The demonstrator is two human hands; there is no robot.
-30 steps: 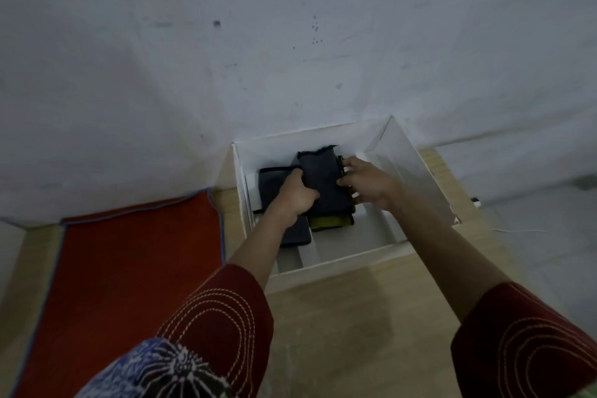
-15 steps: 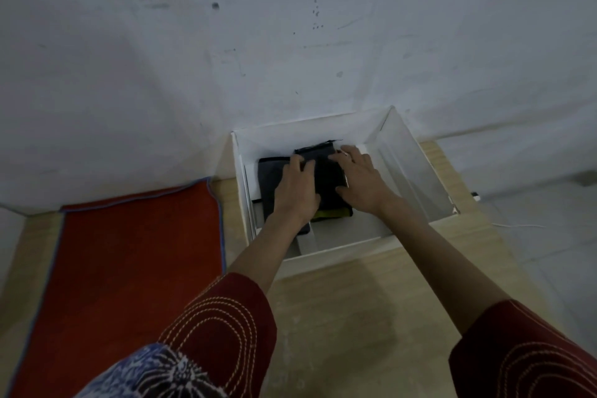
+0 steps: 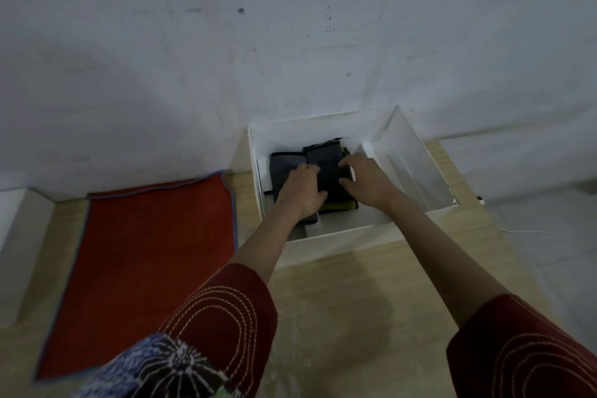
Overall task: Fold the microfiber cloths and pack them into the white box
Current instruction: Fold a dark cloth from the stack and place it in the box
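The white box stands on the wooden table against the wall. Inside it a folded grey cloth lies at the left. A folded dark cloth lies beside it, on top of a yellow-green cloth. My left hand has its fingers curled on the dark cloth's left edge. My right hand grips its right edge. Both hands press it down in the box. A red cloth with a blue hem lies spread flat on the table to the left.
The grey-white wall rises right behind the box. The box's right side wall leans outward. A thin white cable lies beyond the table's right edge. A white block stands at the far left.
The dark cloth went from being held tilted above the stack to lying flat in the box. Both hands lowered with it and then shifted from its top to its side edges.
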